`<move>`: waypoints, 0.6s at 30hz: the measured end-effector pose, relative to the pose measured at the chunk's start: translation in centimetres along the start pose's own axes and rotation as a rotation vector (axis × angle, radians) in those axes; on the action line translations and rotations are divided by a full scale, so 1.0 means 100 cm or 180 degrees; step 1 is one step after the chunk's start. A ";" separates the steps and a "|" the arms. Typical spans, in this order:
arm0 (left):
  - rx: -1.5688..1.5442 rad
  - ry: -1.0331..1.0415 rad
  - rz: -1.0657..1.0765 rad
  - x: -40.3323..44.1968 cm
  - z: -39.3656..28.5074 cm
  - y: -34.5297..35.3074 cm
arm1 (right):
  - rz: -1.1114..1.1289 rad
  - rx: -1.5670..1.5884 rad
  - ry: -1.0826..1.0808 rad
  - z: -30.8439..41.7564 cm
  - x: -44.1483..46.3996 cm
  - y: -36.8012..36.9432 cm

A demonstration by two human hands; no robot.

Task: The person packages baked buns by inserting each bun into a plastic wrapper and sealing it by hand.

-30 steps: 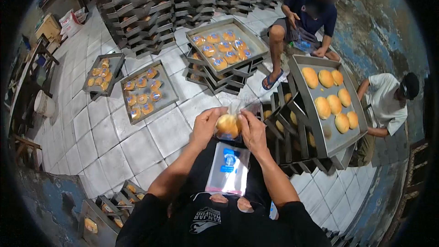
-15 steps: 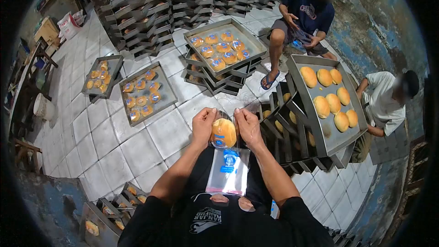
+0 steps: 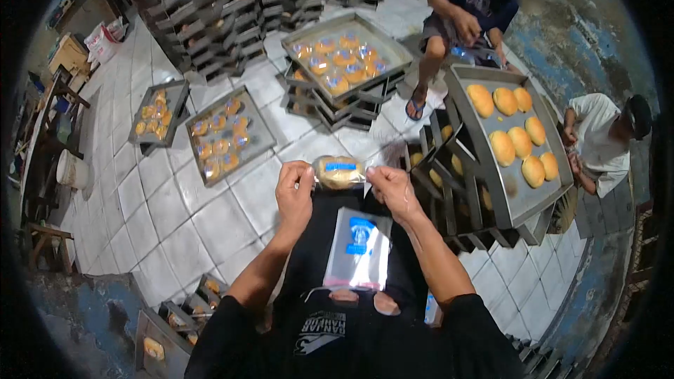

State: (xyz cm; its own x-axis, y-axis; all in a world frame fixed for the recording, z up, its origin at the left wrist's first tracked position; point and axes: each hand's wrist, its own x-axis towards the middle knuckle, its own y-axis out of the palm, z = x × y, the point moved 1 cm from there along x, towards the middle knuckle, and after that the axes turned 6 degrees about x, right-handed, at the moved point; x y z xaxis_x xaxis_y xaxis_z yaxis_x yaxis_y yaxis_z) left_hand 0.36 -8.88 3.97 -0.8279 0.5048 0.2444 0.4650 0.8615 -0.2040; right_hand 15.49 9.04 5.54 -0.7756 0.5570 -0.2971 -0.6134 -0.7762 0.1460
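Note:
A bun in a clear bag with a blue label [image 3: 340,173] hangs level between my two hands, above my lap. My left hand [image 3: 295,193] pinches the bag's left end, and my right hand [image 3: 393,191] pinches its right end. Below them, a stack of flat clear bags with a blue print [image 3: 359,247] lies on my lap. To the right, a metal tray [image 3: 518,202] of bare buns rests tilted on a stack of trays.
Bagged buns lie in a tray [image 3: 263,142] on the floor, a smaller tray [image 3: 173,131] and a stacked tray [image 3: 393,58]. Tall tray stacks [image 3: 225,10] stand behind. One person [image 3: 470,10] sits ahead, another [image 3: 597,137] at right. A white bucket [image 3: 71,170] is far left.
The bagged bun has turned from upright to level, its label now on top. My hands have moved slightly apart. The person ahead has leaned forward, and the one at right has brought both hands together.

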 end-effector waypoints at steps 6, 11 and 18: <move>-0.1258 -0.1351 0.0562 -0.023 0.057 -0.001 | -0.0410 0.0004 0.0416 -0.059 -0.053 0.024; -0.1427 -0.0301 0.1132 0.000 -0.012 0.043 | -0.0311 0.0676 -0.0381 -0.009 -0.079 0.011; -0.0568 0.0054 0.1618 -0.013 -0.036 0.064 | -0.2441 -0.3040 -0.3040 0.118 -0.160 -0.129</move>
State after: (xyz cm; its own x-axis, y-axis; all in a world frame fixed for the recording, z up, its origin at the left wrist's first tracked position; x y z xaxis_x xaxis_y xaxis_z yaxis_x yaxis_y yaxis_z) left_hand 5.52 -3.84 5.72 -0.4802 0.8601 0.1722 0.8531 0.5036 -0.1367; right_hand 34.01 13.62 19.56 -0.3630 0.5814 0.7281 -0.8624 0.0863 -0.4989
